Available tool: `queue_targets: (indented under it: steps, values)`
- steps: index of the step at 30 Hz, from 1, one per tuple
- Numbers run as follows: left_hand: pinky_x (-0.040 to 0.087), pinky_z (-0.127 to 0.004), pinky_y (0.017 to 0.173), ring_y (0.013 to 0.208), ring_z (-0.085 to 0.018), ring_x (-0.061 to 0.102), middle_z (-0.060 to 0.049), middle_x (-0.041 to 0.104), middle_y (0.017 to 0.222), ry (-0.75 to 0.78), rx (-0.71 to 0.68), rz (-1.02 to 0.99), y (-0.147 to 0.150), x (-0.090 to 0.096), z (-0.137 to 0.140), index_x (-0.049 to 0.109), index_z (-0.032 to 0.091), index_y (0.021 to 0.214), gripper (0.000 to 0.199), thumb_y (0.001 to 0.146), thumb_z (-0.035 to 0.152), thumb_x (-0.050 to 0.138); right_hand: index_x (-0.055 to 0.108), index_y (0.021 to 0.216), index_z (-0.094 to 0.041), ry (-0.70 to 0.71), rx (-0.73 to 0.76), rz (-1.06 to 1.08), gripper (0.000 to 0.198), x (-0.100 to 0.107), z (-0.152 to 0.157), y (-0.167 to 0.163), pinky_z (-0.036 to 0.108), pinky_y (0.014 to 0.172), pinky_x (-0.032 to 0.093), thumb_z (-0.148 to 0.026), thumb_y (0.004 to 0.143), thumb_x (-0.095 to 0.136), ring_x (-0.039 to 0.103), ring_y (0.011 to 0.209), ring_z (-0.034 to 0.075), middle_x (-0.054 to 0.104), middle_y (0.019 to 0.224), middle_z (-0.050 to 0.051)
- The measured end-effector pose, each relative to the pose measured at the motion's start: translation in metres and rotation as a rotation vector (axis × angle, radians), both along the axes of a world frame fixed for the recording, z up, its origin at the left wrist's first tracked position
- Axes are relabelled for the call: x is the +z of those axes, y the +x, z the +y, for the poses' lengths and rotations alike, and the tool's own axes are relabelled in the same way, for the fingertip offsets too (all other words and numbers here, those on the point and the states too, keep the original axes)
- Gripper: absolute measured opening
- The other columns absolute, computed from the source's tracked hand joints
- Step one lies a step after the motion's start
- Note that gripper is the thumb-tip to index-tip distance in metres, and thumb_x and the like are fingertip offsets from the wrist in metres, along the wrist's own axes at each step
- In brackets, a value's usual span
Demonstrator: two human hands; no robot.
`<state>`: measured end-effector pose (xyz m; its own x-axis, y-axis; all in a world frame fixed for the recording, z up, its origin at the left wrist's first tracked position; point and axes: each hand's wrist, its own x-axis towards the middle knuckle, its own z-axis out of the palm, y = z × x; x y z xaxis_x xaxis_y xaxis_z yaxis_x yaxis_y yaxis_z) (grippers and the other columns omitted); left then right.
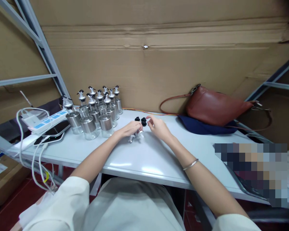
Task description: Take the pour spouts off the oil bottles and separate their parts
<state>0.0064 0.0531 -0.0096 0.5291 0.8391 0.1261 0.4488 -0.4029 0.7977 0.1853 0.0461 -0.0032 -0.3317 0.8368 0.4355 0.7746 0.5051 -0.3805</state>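
Near the middle of the table, my left hand (132, 129) is closed, its fingertips around a small silver pourer part (141, 132). More small silver pieces (132, 138) lie just below those fingers, partly blurred. My right hand (158, 127) is to the right, thumb and forefinger apart, with nothing seen between them. Close to its fingertips stand ribbed black stoppers (144, 121), and another black stopper (137, 119) sits a little to their left. Several glass bottles with steel sleeves (106, 122) and silver-and-black pourer tops are grouped left of my hands.
A white power strip (49, 121) with cables and a dark phone (59, 128) occupy the left end. Brown leather bag (214, 106) rests on dark blue cloth (202, 126) at back right. Cardboard (159, 70) walls the rear. A pixelated patch covers the right front.
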Motion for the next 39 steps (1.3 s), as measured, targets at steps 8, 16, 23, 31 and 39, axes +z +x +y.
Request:
queue_targets:
  steps: [8, 16, 23, 31, 39]
  values:
    - [0.037, -0.023, 0.053, 0.057, -0.013, 0.047, 0.0, 0.05, 0.061, 0.004, -0.06, 0.074, 0.002, -0.001, -0.005, 0.052, 0.015, 0.061, 0.016, 0.063, 0.024, 0.039, 0.062, 0.094, -0.017, -0.109, 0.244, -0.093, 0.019, 0.002, -0.016, -0.005, 0.021, 0.06, 0.037, -0.01, 0.085, 0.046, 0.057, 0.06, 0.013, 0.067, 0.072, 0.003]
    - [0.041, -0.024, 0.061, 0.06, -0.013, 0.05, -0.002, 0.055, 0.062, 0.054, -0.128, 0.135, 0.001, 0.004, -0.006, 0.054, 0.014, 0.055, 0.018, 0.066, 0.022, 0.041, 0.058, 0.082, -0.015, -0.202, 0.277, -0.033, 0.009, 0.006, -0.023, -0.004, 0.02, 0.054, 0.034, -0.014, 0.079, 0.05, 0.051, 0.054, 0.011, 0.06, 0.061, -0.001]
    - [0.039, -0.023, 0.063, 0.064, -0.014, 0.049, 0.0, 0.055, 0.063, 0.143, -0.101, 0.204, 0.001, 0.0, -0.003, 0.058, 0.013, 0.063, 0.016, 0.067, 0.019, 0.043, 0.054, 0.072, -0.016, -0.475, 0.43, -0.076, 0.003, 0.012, -0.027, -0.003, 0.021, 0.055, 0.038, -0.017, 0.07, 0.055, 0.049, 0.057, 0.01, 0.055, 0.064, -0.002]
    - [0.037, -0.023, 0.061, 0.063, -0.013, 0.048, 0.001, 0.055, 0.065, 0.197, -0.025, 0.211, 0.004, -0.007, -0.002, 0.058, 0.014, 0.067, 0.015, 0.068, 0.017, 0.044, 0.046, 0.065, -0.018, -0.415, 0.387, -0.146, 0.011, 0.008, -0.023, -0.003, 0.023, 0.055, 0.033, -0.021, 0.073, 0.053, 0.045, 0.056, 0.011, 0.051, 0.061, -0.002]
    - [0.041, -0.025, 0.068, 0.07, -0.015, 0.053, -0.001, 0.058, 0.073, 0.172, 0.157, 0.072, 0.009, -0.011, -0.001, 0.056, 0.017, 0.082, 0.021, 0.078, 0.024, 0.037, 0.037, 0.058, -0.02, -0.461, 0.382, -0.117, 0.036, 0.012, -0.028, -0.004, 0.024, 0.051, 0.027, -0.043, 0.07, 0.062, 0.034, 0.052, 0.009, 0.039, 0.054, -0.006]
